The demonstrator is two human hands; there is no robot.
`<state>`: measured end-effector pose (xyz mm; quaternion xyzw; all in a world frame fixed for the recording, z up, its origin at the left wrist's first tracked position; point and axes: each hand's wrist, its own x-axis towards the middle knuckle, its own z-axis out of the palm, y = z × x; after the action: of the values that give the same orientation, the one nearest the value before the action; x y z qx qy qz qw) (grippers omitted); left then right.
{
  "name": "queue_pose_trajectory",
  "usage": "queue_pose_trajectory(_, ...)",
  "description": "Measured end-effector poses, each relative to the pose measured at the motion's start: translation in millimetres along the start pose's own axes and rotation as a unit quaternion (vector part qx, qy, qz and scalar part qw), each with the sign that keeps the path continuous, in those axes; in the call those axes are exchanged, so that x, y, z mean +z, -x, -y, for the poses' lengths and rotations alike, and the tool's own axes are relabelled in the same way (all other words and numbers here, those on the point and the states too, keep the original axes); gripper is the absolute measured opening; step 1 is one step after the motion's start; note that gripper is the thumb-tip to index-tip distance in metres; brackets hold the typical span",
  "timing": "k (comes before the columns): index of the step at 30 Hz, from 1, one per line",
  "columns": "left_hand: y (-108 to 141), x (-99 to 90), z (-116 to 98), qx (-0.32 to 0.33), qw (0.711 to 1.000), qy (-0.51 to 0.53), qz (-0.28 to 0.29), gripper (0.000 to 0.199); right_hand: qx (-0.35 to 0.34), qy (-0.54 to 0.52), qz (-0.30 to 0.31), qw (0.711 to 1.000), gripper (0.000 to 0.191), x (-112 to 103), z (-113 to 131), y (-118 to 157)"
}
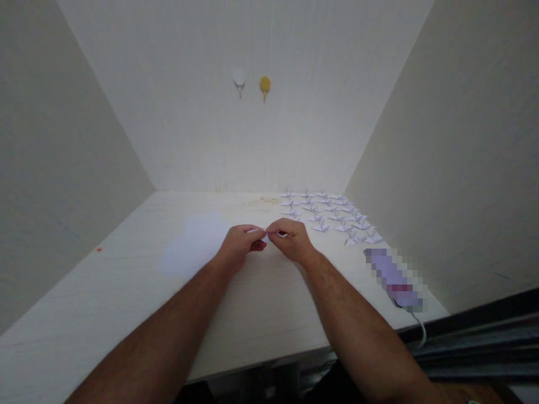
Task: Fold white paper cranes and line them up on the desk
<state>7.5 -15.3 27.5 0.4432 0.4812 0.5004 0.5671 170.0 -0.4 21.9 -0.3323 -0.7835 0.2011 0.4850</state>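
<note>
Above the middle of the pale table, my left hand [243, 245] and my right hand [290, 237] meet at the fingertips. Between them is a small piece of white folded paper [255, 230], mostly covered by the fingers. My left hand is closed on it with thumb and fingers. My right hand pinches it near the centre, and a bit of white shows inside the curled fingers. Folded white paper cranes [321, 228] stand in rows just beyond and to the right of my right hand. Left of my left hand lies a pile of white paper sheets [193, 241].
A phone-like device [391, 278], its screen blurred out, lies at the right edge with a white cable [421, 331]. White [239, 78] and yellow [265, 84] hooks hang on the back wall. Walls enclose both sides. A small orange spot [99, 249] is at the left.
</note>
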Motion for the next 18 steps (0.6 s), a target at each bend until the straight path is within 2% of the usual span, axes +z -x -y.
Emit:
queue_pose_trajectory(5,0.4,-1.5,0.5,-0.004,0.999,0.026,0.033,0.025,0.005,-0.02,-0.016,1.0,0.01,0.1,1.5,-0.3)
queue_pose_trajectory(9,0.0,-1.4,0.9,0.017,0.999,0.014,0.029,0.025,0.079,-0.062,-0.037,0.994,0.006,2.5,2.0,-0.5)
queue_pose_trajectory(13,-0.1,-1.5,1.3,0.074,0.997,-0.008,0.016,0.025,0.165,-0.134,-0.055,0.976,0.02,3.0,1.2,-2.7)
queue_pose_trajectory(18,1.1,-2.9,0.7,0.117,0.992,-0.038,0.006,0.029,0.204,-0.14,-0.052,0.968,0.017,1.3,-0.1,-4.7)
